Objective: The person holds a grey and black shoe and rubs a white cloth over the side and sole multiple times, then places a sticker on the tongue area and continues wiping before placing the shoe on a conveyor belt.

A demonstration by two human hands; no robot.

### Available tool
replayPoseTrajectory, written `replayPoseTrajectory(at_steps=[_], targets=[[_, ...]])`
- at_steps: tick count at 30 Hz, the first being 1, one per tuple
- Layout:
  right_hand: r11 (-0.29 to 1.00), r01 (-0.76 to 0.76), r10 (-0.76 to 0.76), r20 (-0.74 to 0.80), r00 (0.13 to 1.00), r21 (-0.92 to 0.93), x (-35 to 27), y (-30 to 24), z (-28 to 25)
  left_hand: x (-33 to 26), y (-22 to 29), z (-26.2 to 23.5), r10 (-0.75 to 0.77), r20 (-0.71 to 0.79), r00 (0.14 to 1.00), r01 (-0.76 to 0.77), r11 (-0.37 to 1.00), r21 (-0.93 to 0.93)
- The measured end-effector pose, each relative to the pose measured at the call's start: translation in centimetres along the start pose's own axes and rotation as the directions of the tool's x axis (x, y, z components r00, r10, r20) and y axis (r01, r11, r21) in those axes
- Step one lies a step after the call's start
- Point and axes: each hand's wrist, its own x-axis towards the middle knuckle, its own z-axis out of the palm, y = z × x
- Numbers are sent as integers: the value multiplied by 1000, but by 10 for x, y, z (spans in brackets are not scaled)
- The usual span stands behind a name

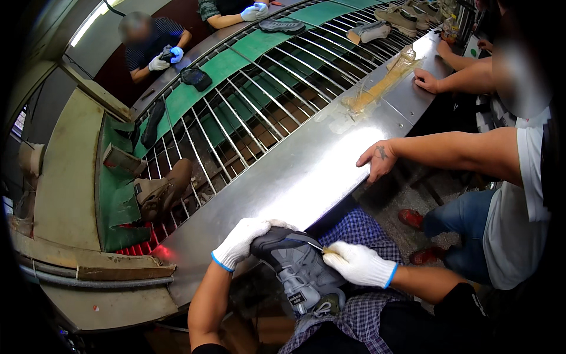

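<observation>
A grey and black sports shoe (309, 262) rests tilted over my lap, its laces and tongue toward me. My left hand (239, 242), in a white knitted glove with a blue cuff, is closed around the shoe's dark end. My right hand (359, 264), gloved the same way, is closed on a slim tool with a yellowish grip (328, 251). The tool's thin pale tip meets the shoe's side along the edge of the sole. What kind of tool it is, I cannot tell.
Ahead runs a metal ledge (283, 183) beside a roller conveyor (259, 112) with green mats. A brown boot (162, 192) lies at its left end, near a wooden housing (68, 171). Several shoes sit farther along. Co-workers stand opposite and at right, one bare hand (379, 160) on the ledge.
</observation>
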Motion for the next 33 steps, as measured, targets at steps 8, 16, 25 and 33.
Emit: replayPoseTrajectory(at_steps=[8, 16, 25, 33], targets=[[626, -348, 100, 371, 923, 698, 12, 0, 5, -6, -12, -16, -68, -57, 996, 70, 997, 39], [993, 104, -99, -94, 991, 52, -8, 3, 21, -4, -14, -13, -33, 41, 999, 31, 998, 49], [936, -26, 17, 29, 999, 351, 15, 2, 19, -3, -7, -21, -27, 35, 999, 22, 991, 133], [998, 26, -30, -95, 995, -52, -8, -8, 26, -3, -11, -18, -48, 43, 998, 44, 996, 73]])
